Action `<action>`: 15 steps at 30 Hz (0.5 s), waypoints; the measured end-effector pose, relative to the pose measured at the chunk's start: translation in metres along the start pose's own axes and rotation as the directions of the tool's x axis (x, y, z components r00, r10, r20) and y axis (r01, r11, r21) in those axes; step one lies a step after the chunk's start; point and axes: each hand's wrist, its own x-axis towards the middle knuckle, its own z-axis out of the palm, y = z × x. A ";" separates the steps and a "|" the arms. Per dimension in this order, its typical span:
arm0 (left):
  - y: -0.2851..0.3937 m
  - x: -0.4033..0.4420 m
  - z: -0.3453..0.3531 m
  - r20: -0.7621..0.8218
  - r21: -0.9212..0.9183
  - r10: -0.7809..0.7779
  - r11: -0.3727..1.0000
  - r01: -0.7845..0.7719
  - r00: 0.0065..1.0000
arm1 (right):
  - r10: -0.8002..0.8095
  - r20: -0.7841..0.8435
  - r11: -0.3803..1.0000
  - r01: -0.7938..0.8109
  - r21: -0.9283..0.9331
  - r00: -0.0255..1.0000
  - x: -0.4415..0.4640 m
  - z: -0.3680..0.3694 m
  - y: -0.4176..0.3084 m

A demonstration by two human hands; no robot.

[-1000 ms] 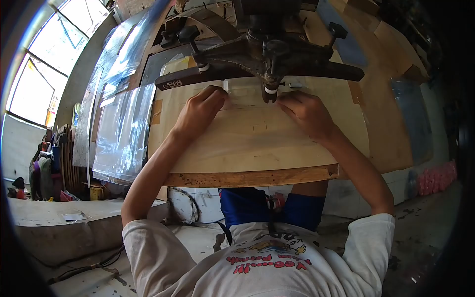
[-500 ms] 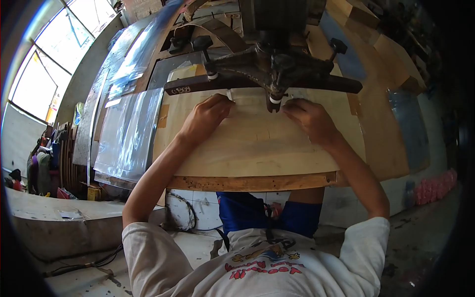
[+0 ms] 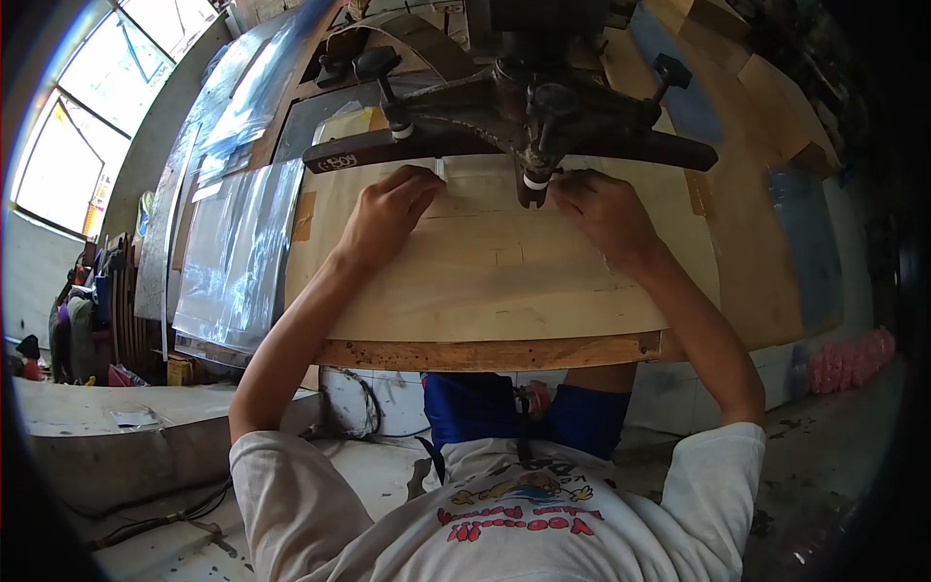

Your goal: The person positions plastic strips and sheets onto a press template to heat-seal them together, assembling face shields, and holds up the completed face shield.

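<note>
My left hand is closed, thumb and fingers pinched at the left edge of a thin see-through plastic sheet. The sheet is faint against the pale board beneath it. On the other side, my right hand is pinched too, near the sheet's right edge; its fingertips are partly hidden. Above the board stands the dark metal press head, with a long flat bar across it. Its slotted front tip sits between my hands, closer to the right one.
A stack of clear plastic sheets lies left of the board. Brown cardboard and a blue sheet cover the right side. A wooden edge runs along the front. Pink bundles lie on the floor at right.
My left hand has shifted slightly left and away from me. My right hand stays near the press tip, still pinched. The view has tilted a little.
</note>
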 end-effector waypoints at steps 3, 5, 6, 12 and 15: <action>0.003 0.002 -0.001 0.010 0.002 -0.029 1.000 0.029 1.000 | -0.021 -0.017 1.000 0.021 -0.017 1.000 0.001 -0.002 -0.002; 0.004 0.001 0.000 0.018 0.000 -0.042 0.999 0.042 0.999 | -0.045 -0.029 0.999 0.044 -0.027 0.999 0.001 0.000 -0.001; 0.003 0.001 0.000 0.020 -0.003 -0.039 0.999 0.039 0.999 | -0.056 -0.037 0.998 0.055 -0.033 0.998 0.001 0.001 -0.001; 0.004 0.002 -0.002 0.033 -0.014 -0.021 1.000 0.021 0.999 | -0.049 0.009 0.997 0.050 -0.063 0.999 -0.002 0.004 0.003; 0.008 0.003 -0.004 0.039 -0.010 -0.028 1.000 0.029 0.999 | -0.091 0.015 0.988 0.092 -0.126 0.996 -0.003 0.006 0.005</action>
